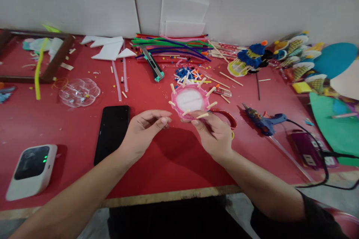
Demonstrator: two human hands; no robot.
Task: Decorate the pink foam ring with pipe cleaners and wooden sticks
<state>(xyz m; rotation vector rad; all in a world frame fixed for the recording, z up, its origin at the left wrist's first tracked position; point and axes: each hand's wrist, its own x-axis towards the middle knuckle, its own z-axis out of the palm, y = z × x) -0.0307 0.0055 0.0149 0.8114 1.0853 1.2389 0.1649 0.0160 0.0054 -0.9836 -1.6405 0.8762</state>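
My right hand grips the near edge of a round craft piece, which has a white centre and a pink rim. Several short wooden sticks stand out around that rim. Just left of the piece is my left hand, apart from it, its thumb and fingertips pressed together; whether anything small is between them is hidden. Beyond the piece lies a heap of small blue, white and orange bits. Red-handled scissors, partly covered, rest behind my right hand.
A blue glue gun with a cord lies right, by a purple socket box. A black phone and a white device are left. A box cutter and coloured pipe cleaners lie at the back, near a blue-hatted figure.
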